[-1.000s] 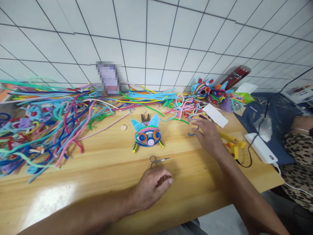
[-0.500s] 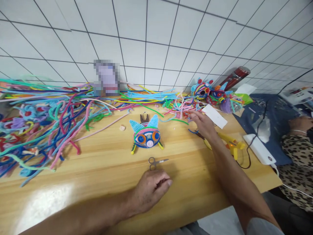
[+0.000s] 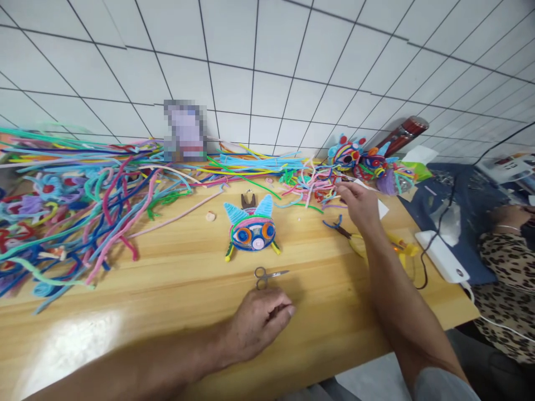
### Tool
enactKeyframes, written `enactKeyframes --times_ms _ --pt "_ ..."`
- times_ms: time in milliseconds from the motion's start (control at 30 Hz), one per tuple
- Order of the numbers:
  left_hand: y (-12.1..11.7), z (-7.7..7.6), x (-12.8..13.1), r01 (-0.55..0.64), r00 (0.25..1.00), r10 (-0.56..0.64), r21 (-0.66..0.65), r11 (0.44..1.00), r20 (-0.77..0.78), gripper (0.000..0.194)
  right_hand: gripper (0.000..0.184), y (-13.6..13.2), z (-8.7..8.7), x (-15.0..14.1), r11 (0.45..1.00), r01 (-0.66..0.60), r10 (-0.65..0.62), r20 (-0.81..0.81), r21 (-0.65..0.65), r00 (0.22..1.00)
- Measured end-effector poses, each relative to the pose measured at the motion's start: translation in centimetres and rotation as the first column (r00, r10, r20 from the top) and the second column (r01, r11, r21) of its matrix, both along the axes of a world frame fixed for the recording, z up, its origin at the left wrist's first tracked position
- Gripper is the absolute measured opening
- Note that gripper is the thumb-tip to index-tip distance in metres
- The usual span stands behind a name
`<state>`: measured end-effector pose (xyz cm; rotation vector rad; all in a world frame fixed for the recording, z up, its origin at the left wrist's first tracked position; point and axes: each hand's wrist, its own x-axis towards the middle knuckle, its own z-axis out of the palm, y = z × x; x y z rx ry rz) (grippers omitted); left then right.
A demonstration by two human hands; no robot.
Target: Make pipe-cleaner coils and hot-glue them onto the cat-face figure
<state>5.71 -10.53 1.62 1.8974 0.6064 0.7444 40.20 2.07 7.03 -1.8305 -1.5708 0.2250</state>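
Note:
My left hand (image 3: pixel 259 320) rests on the wooden table (image 3: pixel 167 289) near its front edge, fingers curled loosely with nothing visible in them, just behind a small pair of scissors (image 3: pixel 267 274). My right hand (image 3: pixel 359 205) reaches far right into a tangle of short pipe cleaners (image 3: pixel 311 186), fingertips pinched there; what they pinch is too small to name. A pipe-cleaner animal face (image 3: pixel 251 231) with blue ears stands in the middle of the table.
A big pile of long coloured pipe cleaners (image 3: pixel 83 195) covers the left and back. Pliers (image 3: pixel 248 200), a yellow glue gun (image 3: pixel 397 245), finished figures (image 3: pixel 363 161), white paper (image 3: pixel 382 209) and a white power strip (image 3: pixel 443 256) lie right. Another person's arm (image 3: pixel 510 214) is at far right.
My right hand has moved away from me, from the table by the glue gun up into the short pipe cleaners. My left hand has stayed put.

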Motion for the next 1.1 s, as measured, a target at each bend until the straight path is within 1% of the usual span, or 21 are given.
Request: enactKeyframes --times_ms 67,167,233,300,400,467,533,567,633,700,767,867,1000,1100 --pt "0.0 0.0 0.0 -0.001 1.000 0.001 0.000 1.000 0.005 0.021 0.041 0.3 -0.8 -1.0 0.997 -0.056 0.059 0.066 -0.058 0.996" --pt "0.1 0.1 0.1 0.001 0.999 -0.001 0.011 1.000 0.039 0.020 0.034 1.3 -2.3 -3.5 0.975 -0.158 0.179 0.133 -0.153 0.975" --pt "0.1 0.2 0.1 -0.012 0.998 0.011 0.024 1.000 0.057 0.019 0.029 1.9 -2.7 -4.5 0.969 -0.176 0.200 0.135 -0.171 0.970" --pt "0.2 0.2 0.2 -0.021 0.998 0.018 0.035 0.999 0.062 0.019 0.030 2.2 -2.2 -4.3 0.971 -0.165 0.188 0.134 -0.171 0.973" --pt "0.2 0.2 0.2 -0.014 0.998 0.011 0.043 0.999 0.065 0.017 0.037 1.9 -0.4 -2.5 0.986 -0.093 0.111 0.129 -0.138 0.985" --pt "0.1 0.0 0.2 -0.015 0.998 0.013 0.041 0.999 0.067 0.018 0.037 1.2 1.0 -1.1 0.995 -0.032 0.036 0.045 -0.095 0.998" --pt "0.1 -0.1 0.2 -0.014 0.998 0.012 0.029 0.999 0.061 0.020 0.032 0.4 2.1 -0.3 0.999 0.013 -0.018 -0.159 -0.036 0.987" --pt "0.0 -0.1 0.2 -0.012 0.998 0.011 0.023 1.000 0.055 0.020 0.030 0.1 2.5 0.0 1.000 0.026 -0.023 -0.288 0.006 0.957" --pt "0.0 -0.2 0.2 -0.006 0.999 0.006 0.016 1.000 0.041 0.021 0.030 -0.4 3.1 0.2 0.993 0.036 0.026 -0.502 0.114 0.864" --pt "0.0 -0.2 0.2 -0.004 1.000 0.004 0.014 1.000 0.031 0.021 0.030 -0.7 3.4 0.3 0.970 0.054 0.106 -0.609 0.239 0.786" --pt "0.0 -0.1 0.2 -0.001 1.000 0.000 0.013 1.000 0.026 0.022 0.026 -1.1 3.6 0.5 0.938 0.081 0.166 -0.639 0.338 0.751" --pt "0.0 -0.1 0.1 0.003 1.000 -0.003 0.024 1.000 0.012 0.023 0.022 -1.9 3.9 1.0 0.914 0.119 0.171 -0.634 0.388 0.754" --pt "0.0 -0.1 0.1 0.000 1.000 0.000 0.033 0.999 0.002 0.024 0.028 -3.0 4.3 1.1 0.937 0.126 0.100 -0.595 0.327 0.798" --pt "0.0 -0.3 0.2 -0.009 1.000 0.008 0.034 0.999 0.015 0.023 0.027 -3.5 4.2 0.4 0.966 0.072 0.085 -0.568 0.249 0.819"
